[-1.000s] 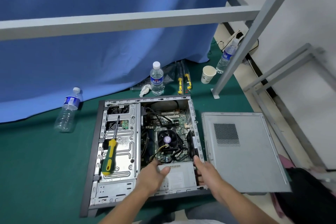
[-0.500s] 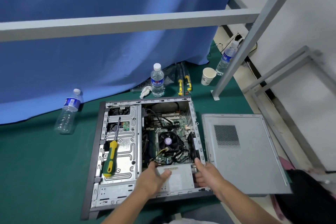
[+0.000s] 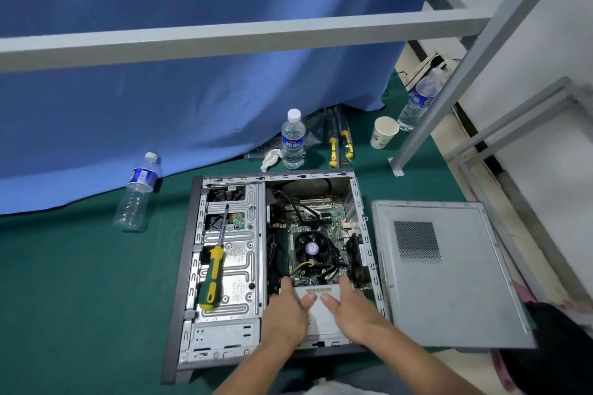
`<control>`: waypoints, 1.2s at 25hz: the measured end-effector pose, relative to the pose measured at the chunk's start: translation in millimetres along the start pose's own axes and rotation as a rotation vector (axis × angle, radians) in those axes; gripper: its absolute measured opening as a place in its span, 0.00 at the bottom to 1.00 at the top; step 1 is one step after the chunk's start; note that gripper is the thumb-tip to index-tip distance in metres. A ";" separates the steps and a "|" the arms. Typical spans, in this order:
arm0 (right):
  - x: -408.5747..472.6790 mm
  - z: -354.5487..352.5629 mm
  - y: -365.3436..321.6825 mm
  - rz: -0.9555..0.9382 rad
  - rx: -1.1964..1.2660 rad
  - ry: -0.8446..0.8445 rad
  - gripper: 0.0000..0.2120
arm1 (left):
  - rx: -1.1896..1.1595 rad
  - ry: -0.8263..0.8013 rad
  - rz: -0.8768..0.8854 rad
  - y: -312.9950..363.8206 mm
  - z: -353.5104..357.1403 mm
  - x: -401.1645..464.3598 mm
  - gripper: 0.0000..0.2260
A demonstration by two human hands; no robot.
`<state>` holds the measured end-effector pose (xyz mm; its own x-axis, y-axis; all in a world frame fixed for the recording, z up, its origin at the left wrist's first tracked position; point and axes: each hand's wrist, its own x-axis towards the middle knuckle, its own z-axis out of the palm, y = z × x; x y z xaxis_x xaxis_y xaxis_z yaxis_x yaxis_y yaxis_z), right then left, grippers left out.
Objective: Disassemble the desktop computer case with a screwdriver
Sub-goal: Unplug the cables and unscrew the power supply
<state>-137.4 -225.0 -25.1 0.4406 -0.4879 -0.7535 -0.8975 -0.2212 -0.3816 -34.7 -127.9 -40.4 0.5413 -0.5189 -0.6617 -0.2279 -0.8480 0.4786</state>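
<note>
Case [image 3: 192, 266] lay open on its side on the green mat. Screwdriver [image 3: 211, 279] rested loose on the drive cage. Left hand [image 3: 285, 314] and right hand [image 3: 349, 308] flanked the power supply [image 3: 321, 308], fingers over its far edge; firmness of hold unclear. Advice: lift evenly, mind cables. Count: three bottles, one cup [image 3: 383, 131], one side panel [image 3: 449, 272].

Computer case [image 3: 224, 359], side panel [image 3: 449, 292] on green mat [image 3: 80, 298]
</note>
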 end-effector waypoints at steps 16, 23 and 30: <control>10.9 -3.2 -18.5 -0.036 -0.113 0.124 0.28 | 0.026 -0.030 -0.053 19.7 -13.0 22.3 0.22; 31.5 -27.4 -27.3 -0.400 -0.695 -0.053 0.56 | 0.052 -0.150 -0.100 29.7 -32.7 38.6 0.28; 60.0 -46.2 -45.8 -0.379 -0.693 -0.180 0.44 | -0.235 -0.376 -0.055 15.9 -51.7 29.9 0.55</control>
<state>-70.7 -283.2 -28.1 0.6609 -0.1445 -0.7365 -0.4687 -0.8459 -0.2546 19.7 -151.3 -22.8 0.2051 -0.5141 -0.8328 0.0069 -0.8501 0.5265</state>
